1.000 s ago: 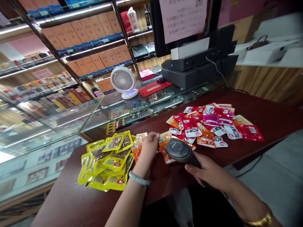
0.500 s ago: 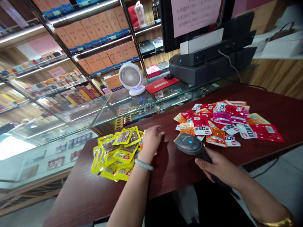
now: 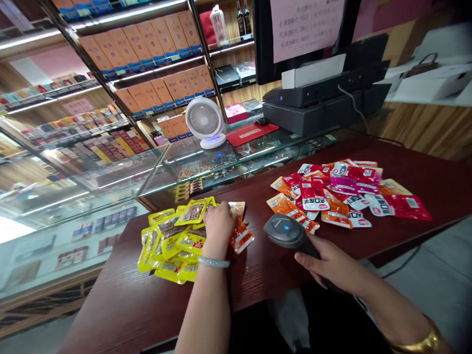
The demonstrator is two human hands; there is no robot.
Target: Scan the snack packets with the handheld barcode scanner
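My left hand [image 3: 219, 221], with a pale bangle at the wrist, reaches over the right edge of a heap of yellow snack packets [image 3: 171, 245]. Its fingers bend down at the packets with the thumb apart; the tips are partly hidden, and I see nothing held. Right beside it lie some orange-red snack packets [image 3: 241, 237]. My right hand [image 3: 332, 259] is closed around the handle of a dark grey barcode scanner [image 3: 286, 231], whose blue light is lit. The scanner's head points toward the far left, near a pile of red, orange and purple snack packets [image 3: 314, 195].
Everything lies on a dark red-brown table [image 3: 120, 305]. Behind it stand a glass counter [image 3: 235, 164], a white fan [image 3: 205, 121], a red mat [image 3: 252, 134] with a mouse, and a dark till [image 3: 314, 109] below a monitor. Shelves of boxes [image 3: 142, 43] line the back.
My left hand has moved left onto the edge of the yellow heap, uncovering orange-red packets beside it. My right hand has shifted slightly left with the scanner, exposing more of the orange packets.
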